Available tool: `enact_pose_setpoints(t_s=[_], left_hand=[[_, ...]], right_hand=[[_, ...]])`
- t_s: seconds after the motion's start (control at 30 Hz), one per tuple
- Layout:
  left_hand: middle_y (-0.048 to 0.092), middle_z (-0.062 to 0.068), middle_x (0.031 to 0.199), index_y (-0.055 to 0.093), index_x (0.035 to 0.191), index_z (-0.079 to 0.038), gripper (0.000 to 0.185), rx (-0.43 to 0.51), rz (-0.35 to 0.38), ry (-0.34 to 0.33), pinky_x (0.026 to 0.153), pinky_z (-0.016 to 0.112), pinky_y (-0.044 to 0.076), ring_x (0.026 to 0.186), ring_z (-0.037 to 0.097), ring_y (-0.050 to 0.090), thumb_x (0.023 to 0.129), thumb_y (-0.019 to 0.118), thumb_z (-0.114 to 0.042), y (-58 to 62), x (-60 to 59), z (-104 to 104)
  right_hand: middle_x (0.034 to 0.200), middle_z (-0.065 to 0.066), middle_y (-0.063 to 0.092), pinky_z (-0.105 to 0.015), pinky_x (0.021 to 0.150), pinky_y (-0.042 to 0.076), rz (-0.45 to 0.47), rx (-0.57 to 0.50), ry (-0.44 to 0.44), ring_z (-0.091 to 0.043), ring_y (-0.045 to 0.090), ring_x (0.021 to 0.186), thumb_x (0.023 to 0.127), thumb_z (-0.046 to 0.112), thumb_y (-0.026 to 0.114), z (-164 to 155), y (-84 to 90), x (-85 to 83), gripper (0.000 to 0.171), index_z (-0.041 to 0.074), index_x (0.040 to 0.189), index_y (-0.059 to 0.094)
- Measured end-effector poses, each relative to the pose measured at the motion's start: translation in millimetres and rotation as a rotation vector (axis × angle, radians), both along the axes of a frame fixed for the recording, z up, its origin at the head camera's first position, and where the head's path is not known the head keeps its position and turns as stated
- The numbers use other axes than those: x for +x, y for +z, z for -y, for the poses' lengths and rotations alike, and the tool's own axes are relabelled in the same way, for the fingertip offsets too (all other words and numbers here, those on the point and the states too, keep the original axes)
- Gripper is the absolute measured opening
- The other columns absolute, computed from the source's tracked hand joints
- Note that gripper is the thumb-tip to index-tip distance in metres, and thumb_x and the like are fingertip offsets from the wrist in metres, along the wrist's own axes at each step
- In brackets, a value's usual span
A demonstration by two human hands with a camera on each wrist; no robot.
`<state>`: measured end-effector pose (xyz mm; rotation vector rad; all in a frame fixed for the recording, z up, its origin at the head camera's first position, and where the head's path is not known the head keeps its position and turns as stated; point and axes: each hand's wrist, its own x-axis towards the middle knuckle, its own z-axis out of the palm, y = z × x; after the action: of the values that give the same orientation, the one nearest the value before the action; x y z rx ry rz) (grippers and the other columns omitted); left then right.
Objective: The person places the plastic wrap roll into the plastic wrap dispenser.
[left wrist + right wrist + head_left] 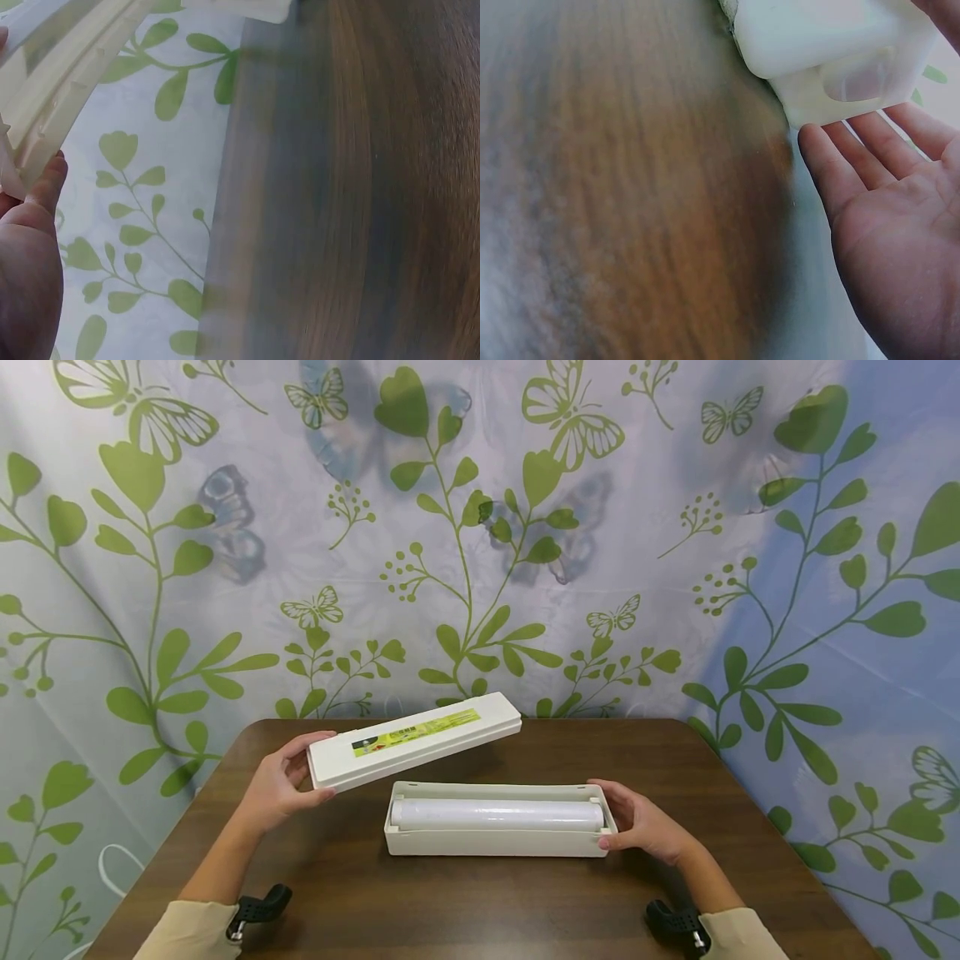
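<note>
My left hand (276, 789) grips the left end of a long white lid (420, 752), thumb in front and fingers behind. The lid, with a yellow-green label (416, 732) on top, is raised and slants up to the right. Its ribbed inner side (67, 97) shows in the left wrist view. Below it on the table lies a long white box (495, 843), uncovered, holding a glossy white roll (498, 814) that looks like cling film. My right hand (651, 827) holds the box's right end between thumb and fingers. In the right wrist view the fingertips (814, 139) meet the box's lower edge.
The brown wooden table (495, 910) bears the box near its middle. Behind it hangs a curtain (480, 568) with green leaves and butterflies. Black wrist mounts (262, 906) stick out by both sleeves. A white cable (112, 868) loops at the table's left side.
</note>
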<state>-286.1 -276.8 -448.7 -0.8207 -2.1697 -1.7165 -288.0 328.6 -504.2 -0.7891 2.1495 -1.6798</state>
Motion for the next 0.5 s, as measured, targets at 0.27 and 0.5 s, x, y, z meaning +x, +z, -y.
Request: enact_pose_setpoints(t_s=[0.27, 0.5], left_hand=[[0.056, 0.01, 0.138, 0.049, 0.142, 0.008, 0.079, 0.01, -0.007, -0.008, 0.087, 0.015, 0.056, 0.111, 0.005, 0.062, 0.071, 0.082, 0.017, -0.1, 0.4, -6], [0.057, 0.005, 0.139, 0.051, 0.143, 0.003, 0.081, 0.006, -0.009, -0.008, 0.087, 0.016, 0.056, 0.112, 0.006, 0.061, 0.07, 0.083, 0.017, 0.6, 3.4, -15]], right_hand=[[0.154, -0.036, 0.036, -0.026, 0.099, 0.054, -0.009, -0.018, 0.008, -0.004, 0.055, 0.128, 0.083, 0.002, 0.08, -1, -0.7, -1.6, 0.096, -0.009, 0.157, 0.019], [0.161, -0.036, 0.025, -0.016, 0.104, 0.046, -0.042, 0.016, -0.025, 0.0, 0.046, 0.139, 0.087, 0.006, 0.077, 2, 6.2, -4.9, 0.089, -0.003, 0.159, 0.024]])
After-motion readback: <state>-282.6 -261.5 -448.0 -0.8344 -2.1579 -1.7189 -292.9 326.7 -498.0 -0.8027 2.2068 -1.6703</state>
